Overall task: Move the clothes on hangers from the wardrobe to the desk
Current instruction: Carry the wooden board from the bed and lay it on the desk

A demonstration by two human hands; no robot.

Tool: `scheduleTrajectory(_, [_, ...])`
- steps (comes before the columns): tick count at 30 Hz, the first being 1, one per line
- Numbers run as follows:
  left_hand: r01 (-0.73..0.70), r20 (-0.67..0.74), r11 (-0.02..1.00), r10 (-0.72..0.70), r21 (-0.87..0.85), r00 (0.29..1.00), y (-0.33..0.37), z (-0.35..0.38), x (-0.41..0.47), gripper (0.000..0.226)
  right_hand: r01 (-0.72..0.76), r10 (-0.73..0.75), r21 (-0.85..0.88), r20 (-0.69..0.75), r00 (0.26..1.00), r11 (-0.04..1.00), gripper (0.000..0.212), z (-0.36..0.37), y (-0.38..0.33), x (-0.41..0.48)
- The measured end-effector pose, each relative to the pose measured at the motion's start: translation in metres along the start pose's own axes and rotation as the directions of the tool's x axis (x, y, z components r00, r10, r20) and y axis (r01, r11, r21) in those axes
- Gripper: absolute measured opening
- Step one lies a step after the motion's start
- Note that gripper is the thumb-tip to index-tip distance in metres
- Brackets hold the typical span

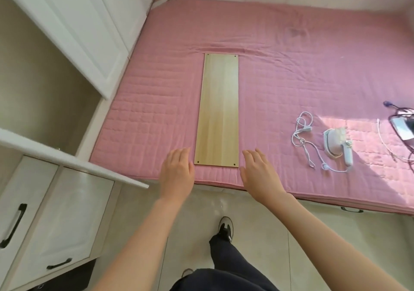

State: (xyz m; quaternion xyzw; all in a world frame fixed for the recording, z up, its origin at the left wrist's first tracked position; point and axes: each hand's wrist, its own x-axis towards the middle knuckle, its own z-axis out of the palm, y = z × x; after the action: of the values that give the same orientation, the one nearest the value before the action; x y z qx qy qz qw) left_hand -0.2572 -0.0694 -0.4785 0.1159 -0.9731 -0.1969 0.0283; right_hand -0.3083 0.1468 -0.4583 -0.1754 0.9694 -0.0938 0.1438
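No clothes or hangers are in view. My left hand (178, 174) and my right hand (258, 174) are both stretched out, fingers apart and holding nothing, over the near edge of a pink quilted bed (291, 71). Between and just beyond them a long pale wooden board (218, 113) lies flat on the bed, touched by neither hand. A white wardrobe door (89, 28) stands at the upper left. Below it a white desk top (74, 158) juts out above white drawers (56, 219) with black handles.
A small white handheld iron (338, 142) with its loose cord (302, 138) lies on the bed to the right. Farther right are a phone (403, 129) and dark cables. My dark trouser leg and shoe (225, 228) stand on the pale tiled floor.
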Motion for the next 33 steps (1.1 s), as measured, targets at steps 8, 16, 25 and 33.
scheduleTrajectory(8, [0.049, 0.040, 0.999, -0.049, 0.017, 0.998, 0.011, 0.029, 0.078, 0.038, 0.011, -0.011, 0.017, 0.051, 0.999, 1.000, 0.048, -0.004, 0.043, 0.091])
scheduleTrajectory(16, [0.048, 0.061, 0.998, -0.050, 0.027, 0.997, -0.010, 0.061, 0.159, 0.038, -0.018, 0.017, 0.024, 0.062, 0.998, 1.000, 0.049, 0.002, 0.058, 0.179])
scheduleTrajectory(25, [0.095, 0.180, 0.995, -0.100, 0.036, 0.979, -0.043, 0.134, 0.236, 0.046, -0.094, 0.095, -0.006, 0.091, 0.991, 0.996, 0.055, 0.048, 0.080, 0.263])
scheduleTrajectory(33, [0.186, 0.324, 0.981, -0.193, 0.053, 0.926, -0.070, 0.221, 0.259, 0.051, -0.152, 0.147, 0.012, 0.180, 0.973, 0.988, 0.056, 0.113, 0.108, 0.315])
